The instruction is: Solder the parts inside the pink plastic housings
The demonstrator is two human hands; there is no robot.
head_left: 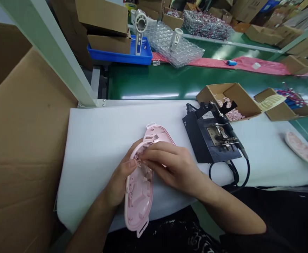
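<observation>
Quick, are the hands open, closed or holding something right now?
Left hand: holding the pink shell by its edge.
Right hand: fingers bent at the shell's far end; whether they grip anything can't be told.

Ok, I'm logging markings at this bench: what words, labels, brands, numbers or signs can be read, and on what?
No text can be read with certainty.
Label on the black box: too small.
White script on the black cloth: unclear.
Dark patch on the far pink shell: too small to tell if it is text.
</observation>
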